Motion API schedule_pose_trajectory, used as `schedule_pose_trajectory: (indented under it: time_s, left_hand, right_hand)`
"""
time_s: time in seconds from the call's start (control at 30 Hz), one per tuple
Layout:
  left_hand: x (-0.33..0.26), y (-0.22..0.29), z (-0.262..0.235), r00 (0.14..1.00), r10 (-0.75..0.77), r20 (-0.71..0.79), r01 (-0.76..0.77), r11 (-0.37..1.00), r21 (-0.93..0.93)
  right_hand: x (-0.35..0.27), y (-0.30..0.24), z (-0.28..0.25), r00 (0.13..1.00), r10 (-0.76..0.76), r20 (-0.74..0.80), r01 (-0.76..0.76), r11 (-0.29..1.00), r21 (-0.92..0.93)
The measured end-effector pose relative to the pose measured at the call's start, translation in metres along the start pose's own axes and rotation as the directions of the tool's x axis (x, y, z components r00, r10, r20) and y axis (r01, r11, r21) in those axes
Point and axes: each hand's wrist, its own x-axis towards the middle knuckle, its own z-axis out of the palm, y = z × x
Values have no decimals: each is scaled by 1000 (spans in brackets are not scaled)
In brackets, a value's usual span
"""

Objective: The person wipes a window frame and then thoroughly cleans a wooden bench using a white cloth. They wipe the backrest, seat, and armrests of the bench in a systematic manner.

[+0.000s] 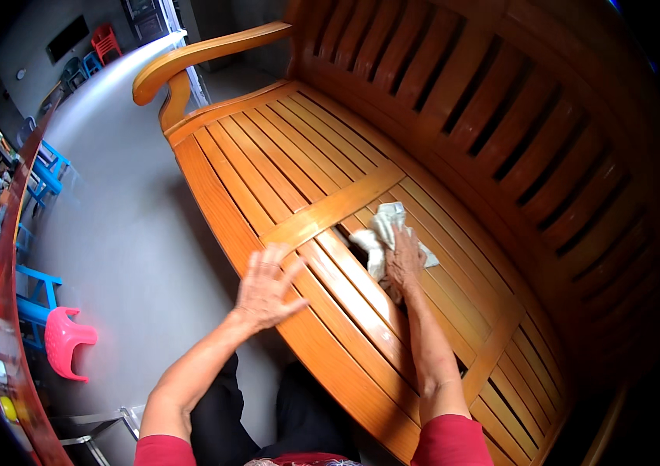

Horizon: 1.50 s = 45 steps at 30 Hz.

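A pale, crumpled cloth (389,221) lies on the seat slats of a varnished wooden bench (318,213). My right hand (405,260) presses down on the cloth and grips it, its folds bulging out past the fingers on both sides. My left hand (266,289) is spread with its fingers apart on the bench's front rail, holding nothing. Beside the cloth, a dark gap shows between two slats.
The slatted backrest (493,101) rises along the far right, and a curved armrest (213,53) closes the far end. On the grey floor at left stand a pink plastic stool (68,344) and blue stools (43,175), beside a long table (15,233) loaded with goods.
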Motion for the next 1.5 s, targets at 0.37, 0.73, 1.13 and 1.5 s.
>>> schedule_pose_trajectory:
  time_s: [0.37,0.73,1.13,1.5]
  left_hand:
    - [-15,-69,24,974,-227,26,227,949,-219]
    - [-15,-69,27,960,-274,-54,249,928,-276]
    - [-27,-16,17,945,-294,-141,121,718,-686]
    - [-2,-59,40,697,-603,-389,320,746,-584]
  right_hand:
    - [152,47,38,940,186,-284,-237,959,-155]
    - [132,-174,91,868,-497,8,476,836,274]
    - [-53,-199,34,779,-581,237,418,762,495]
    - [-111,-168,37,907,-301,-294,419,716,559]
